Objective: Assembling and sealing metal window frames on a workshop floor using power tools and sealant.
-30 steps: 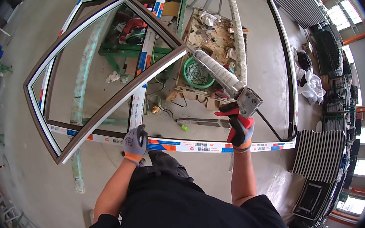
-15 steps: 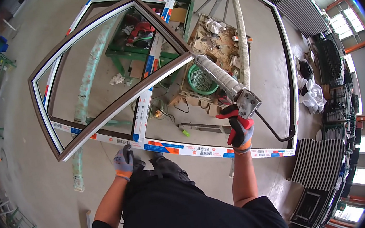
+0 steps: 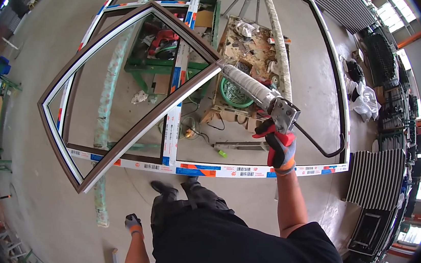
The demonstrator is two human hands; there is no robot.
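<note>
How far the left grip (image 3: 134, 223) is opened cannot be told. By the curled, textile-gloved right grip (image 3: 280, 147), a smudged, cylindrical caulking gun (image 3: 250, 87) is held, angled toward a brown, sharp-cornered frame (image 3: 187, 36).

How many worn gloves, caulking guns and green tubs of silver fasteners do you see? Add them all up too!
Worn gloves, on left hand and right hand: 2
Caulking gun: 1
Green tub of silver fasteners: 1
Total: 4
</note>
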